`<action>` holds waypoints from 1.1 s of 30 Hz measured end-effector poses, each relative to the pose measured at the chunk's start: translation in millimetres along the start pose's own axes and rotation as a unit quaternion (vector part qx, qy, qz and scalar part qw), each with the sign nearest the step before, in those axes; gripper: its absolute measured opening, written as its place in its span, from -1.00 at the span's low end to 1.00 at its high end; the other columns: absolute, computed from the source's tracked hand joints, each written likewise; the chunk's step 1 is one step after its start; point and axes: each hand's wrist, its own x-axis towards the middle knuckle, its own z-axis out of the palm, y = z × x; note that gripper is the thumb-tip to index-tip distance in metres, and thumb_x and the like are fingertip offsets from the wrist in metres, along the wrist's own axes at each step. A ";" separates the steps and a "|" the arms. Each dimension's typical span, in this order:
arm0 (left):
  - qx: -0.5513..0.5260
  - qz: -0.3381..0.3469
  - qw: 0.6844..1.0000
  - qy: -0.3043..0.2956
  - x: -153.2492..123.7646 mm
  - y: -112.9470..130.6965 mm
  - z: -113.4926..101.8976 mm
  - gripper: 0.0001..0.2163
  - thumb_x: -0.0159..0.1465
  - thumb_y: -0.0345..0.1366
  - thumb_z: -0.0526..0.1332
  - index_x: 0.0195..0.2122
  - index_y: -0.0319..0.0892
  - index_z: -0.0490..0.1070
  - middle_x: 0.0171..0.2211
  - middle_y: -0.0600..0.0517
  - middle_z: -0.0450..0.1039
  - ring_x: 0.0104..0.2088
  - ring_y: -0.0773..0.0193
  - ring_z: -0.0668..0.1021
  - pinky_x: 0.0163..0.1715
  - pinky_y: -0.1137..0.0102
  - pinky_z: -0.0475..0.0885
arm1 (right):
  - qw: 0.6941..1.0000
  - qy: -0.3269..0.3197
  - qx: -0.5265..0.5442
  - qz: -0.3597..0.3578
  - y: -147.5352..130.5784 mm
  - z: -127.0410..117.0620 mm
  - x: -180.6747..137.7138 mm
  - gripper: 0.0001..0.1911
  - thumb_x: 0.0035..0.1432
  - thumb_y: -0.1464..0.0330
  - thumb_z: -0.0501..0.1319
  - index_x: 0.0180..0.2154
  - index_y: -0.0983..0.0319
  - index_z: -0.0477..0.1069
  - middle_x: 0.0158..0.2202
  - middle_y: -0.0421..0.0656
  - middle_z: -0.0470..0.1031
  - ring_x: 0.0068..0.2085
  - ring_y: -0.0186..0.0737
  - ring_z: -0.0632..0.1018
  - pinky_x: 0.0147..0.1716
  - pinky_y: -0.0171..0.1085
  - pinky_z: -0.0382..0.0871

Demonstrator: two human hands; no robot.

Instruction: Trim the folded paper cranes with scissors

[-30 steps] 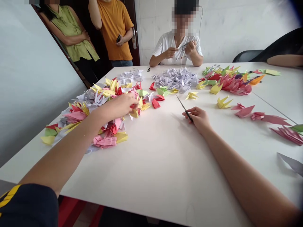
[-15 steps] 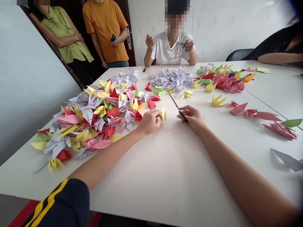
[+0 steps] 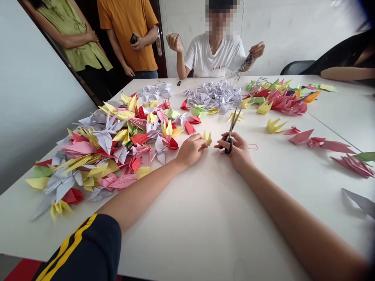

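Between the fingertips of my left hand is a small yellow origami crane, its pointed tips showing above the fingers. My right hand is closed around the black handles of a pair of scissors. The blades point up and away from me, slightly parted. Just right of that hand lies a red paper clip. To the left of my left hand spreads a large heap of folded paper cranes in yellow, red, pink, white and green.
Pale paper cranes form a pile at the middle back of the white table. Coloured cranes lie farther right. A seated person in a white shirt holds thread opposite. Two people stand behind at left; an arm rests at right.
The scissors have turned from pointing up-left to pointing up-right, their blades now parted. The crane stays in my left hand. The person opposite has spread their hands apart.
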 end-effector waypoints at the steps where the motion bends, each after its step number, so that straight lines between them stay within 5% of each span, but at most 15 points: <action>1: -0.005 -0.003 1.000 -0.002 0.4 -0.5 0.0 -0.86 0.19 -0.53 0.20 -0.42 -0.17 0.46 -0.31 -0.01 0.50 -0.22 0.23 0.55 -0.17 0.36 0.44 | 1.000 0.000 0.008 0.001 -0.4 -1.1 0.7 -0.56 -0.13 0.21 0.50 -0.19 0.12 0.44 -0.32 -0.23 0.53 -0.32 -0.19 0.65 -0.51 -0.36 0.41; 11: -0.059 -0.058 0.997 0.002 -0.5 4.9 -1.9 -0.86 0.18 -0.53 0.15 -0.43 -0.15 0.30 -0.39 0.09 0.50 -0.35 0.31 0.53 -0.26 0.42 0.37 | 0.998 -0.053 -0.006 0.022 -7.0 0.5 -2.5 -0.57 -0.13 0.18 0.51 -0.22 0.15 0.47 -0.37 -0.19 0.57 -0.37 -0.18 0.62 -0.50 -0.32 0.40; 20: -0.128 -0.068 0.988 -0.051 -1.5 12.9 -6.7 -0.76 0.10 -0.55 0.13 -0.27 -0.15 0.47 -0.27 0.04 0.61 -0.24 0.23 0.62 -0.14 0.37 0.49 | 0.998 -0.053 -0.026 0.031 -4.3 -1.4 -0.5 -0.51 -0.19 0.14 0.54 -0.23 0.14 0.46 -0.41 -0.20 0.56 -0.40 -0.18 0.59 -0.50 -0.29 0.39; 27: -0.197 -0.102 0.974 -0.041 -0.9 14.0 -4.0 -0.81 0.22 -0.45 0.20 -0.15 -0.14 0.43 -0.28 0.03 0.57 -0.23 0.29 0.64 -0.30 0.47 0.54 | 0.997 -0.066 -0.029 0.040 -3.4 -0.2 -2.5 -0.51 -0.26 0.21 0.57 -0.26 0.15 0.48 -0.41 -0.22 0.59 -0.42 -0.24 0.57 -0.41 -0.27 0.43; 33: -0.153 -0.065 0.985 -0.046 0.0 10.4 0.0 -0.80 0.20 -0.48 0.27 -0.17 -0.14 0.53 -0.26 0.01 0.52 -0.30 0.32 0.57 -0.34 0.48 0.54 | 0.996 -0.069 -0.040 0.031 0.2 -2.2 -1.9 -0.52 -0.24 0.24 0.56 -0.24 0.15 0.49 -0.33 -0.18 0.63 -0.32 -0.18 0.61 -0.32 -0.24 0.47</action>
